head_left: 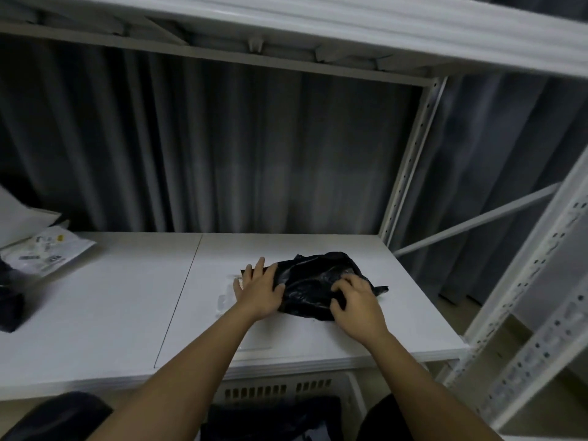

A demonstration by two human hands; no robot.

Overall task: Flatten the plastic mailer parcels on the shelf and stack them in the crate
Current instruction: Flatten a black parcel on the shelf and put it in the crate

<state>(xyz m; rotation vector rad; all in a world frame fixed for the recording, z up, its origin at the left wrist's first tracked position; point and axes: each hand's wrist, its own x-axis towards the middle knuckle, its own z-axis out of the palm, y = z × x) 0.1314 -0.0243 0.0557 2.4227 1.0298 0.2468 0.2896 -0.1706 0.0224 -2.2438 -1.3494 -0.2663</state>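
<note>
Below the shelf [111,329] edge sits our crate [346,381]. On the shelf, our left hand [259,289] presses flat on the black mailer [313,281]; our right hand [358,302] curls into its crumpled plastic. Trapped air could let it spring back or slide.

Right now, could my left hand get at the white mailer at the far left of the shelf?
Probably yes. The left hand lies flat on the black mailer, holding nothing, and the shelf between it and the white mailer looks bare. It would be a long sideways stretch, though.
</note>
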